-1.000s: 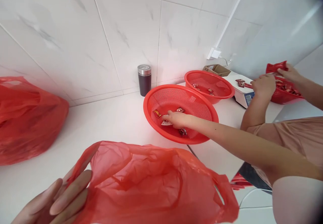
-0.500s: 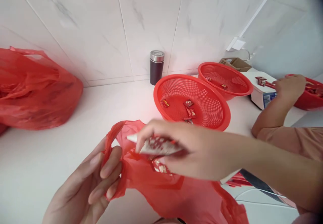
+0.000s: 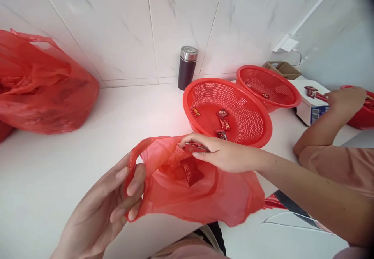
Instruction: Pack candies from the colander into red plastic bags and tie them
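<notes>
My left hand point(image 3: 117, 200) is closed around the handle of a thin red plastic bag point(image 3: 233, 196) and holds its mouth apart. Over the bag's opening, my right hand point(image 3: 216, 150) grips a few small red wrapped packets point(image 3: 193, 147) between thumb and fingers. Just below these, another red packet point(image 3: 191, 172) with pale lettering shows in the bag's mouth. Right behind my right hand stands a red mesh basket point(image 3: 245, 115). Several wrapped candies point(image 3: 224, 124) lie at its bottom.
Behind are a second red basket point(image 3: 269, 81), a dark tumbler point(image 3: 187, 70) and a cardboard box point(image 3: 288, 72). A full red bag point(image 3: 52, 99) sits at left. At right, a co-worker's hand point(image 3: 347, 101) is by a white scale point(image 3: 304, 109) and a red basin point(image 3: 360, 120).
My right hand has turned flatter over the bag, still gripping packets. The red packet in the bag's mouth now shows a different side. The view has shifted slightly.
</notes>
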The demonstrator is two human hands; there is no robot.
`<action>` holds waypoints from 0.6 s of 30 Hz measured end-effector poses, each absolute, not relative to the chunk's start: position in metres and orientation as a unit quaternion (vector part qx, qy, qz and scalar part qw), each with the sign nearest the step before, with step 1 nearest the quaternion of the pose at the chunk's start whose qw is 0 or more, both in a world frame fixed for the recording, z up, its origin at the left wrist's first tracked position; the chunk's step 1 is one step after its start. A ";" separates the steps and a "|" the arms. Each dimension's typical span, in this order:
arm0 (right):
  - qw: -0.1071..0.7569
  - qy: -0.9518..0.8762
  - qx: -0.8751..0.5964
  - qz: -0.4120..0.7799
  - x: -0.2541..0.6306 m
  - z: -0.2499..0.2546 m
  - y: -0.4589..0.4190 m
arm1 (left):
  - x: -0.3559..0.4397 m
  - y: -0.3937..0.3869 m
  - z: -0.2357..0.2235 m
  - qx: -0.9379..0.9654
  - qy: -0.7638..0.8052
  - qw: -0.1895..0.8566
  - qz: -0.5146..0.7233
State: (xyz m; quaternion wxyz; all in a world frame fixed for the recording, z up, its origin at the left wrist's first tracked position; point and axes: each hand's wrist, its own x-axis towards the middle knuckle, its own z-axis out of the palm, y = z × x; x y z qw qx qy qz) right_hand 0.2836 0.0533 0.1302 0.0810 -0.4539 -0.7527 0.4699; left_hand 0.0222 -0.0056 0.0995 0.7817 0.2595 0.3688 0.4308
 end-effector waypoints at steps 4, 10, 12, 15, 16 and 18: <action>0.068 -0.755 -0.449 0.472 0.278 0.127 0.050 | 0.020 -0.004 0.097 0.275 0.361 0.782 0.427; 0.157 -0.738 -0.384 0.532 0.283 0.145 0.062 | 0.018 -0.004 0.096 0.274 0.361 0.783 0.426; 0.208 -0.734 -0.425 0.487 0.298 0.149 0.080 | 0.018 -0.004 0.097 0.280 0.369 0.781 0.418; 0.151 -0.752 -0.554 0.322 0.327 0.137 0.109 | 0.018 -0.006 0.097 0.283 0.386 0.782 0.398; 0.084 -0.753 -0.594 0.269 0.337 0.128 0.116 | 0.017 -0.007 0.096 0.288 0.395 0.782 0.387; -0.071 -0.735 -0.638 0.217 0.353 0.106 0.122 | 0.016 -0.009 0.093 0.314 0.419 0.772 0.359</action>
